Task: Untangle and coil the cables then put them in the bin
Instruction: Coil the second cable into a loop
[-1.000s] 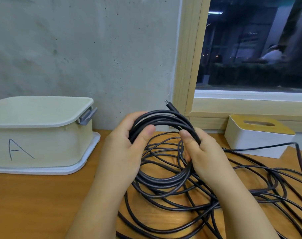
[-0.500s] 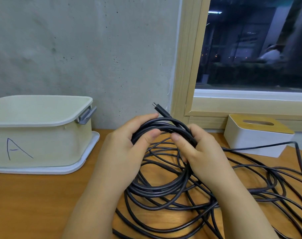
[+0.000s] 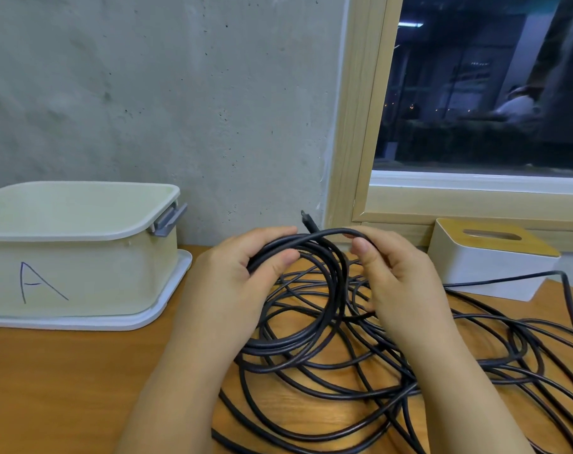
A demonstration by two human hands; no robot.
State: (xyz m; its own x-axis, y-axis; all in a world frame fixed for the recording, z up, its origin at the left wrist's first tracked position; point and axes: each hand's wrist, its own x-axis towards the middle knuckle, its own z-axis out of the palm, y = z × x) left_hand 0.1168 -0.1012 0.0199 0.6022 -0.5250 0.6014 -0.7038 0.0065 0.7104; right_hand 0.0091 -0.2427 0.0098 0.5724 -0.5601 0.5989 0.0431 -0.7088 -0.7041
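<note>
A: Head view: what are the hands doing at frame centre?
B: The left hand (image 3: 242, 276) is gripping a partly wound coil (image 3: 298, 290); the right hand (image 3: 399, 276) is pinching its top strand.
A: And what's remaining?
B: Tangled cables (image 3: 475, 348) are sprawling lower right; the bin (image 3: 82, 224) is sitting left, seemingly awaiting them.

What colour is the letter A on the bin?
Dark blue-black pen, on the cream bin, in the head view.

Head-worn camera looks forward and down, close over the wooden table (image 3: 65, 371).
</note>
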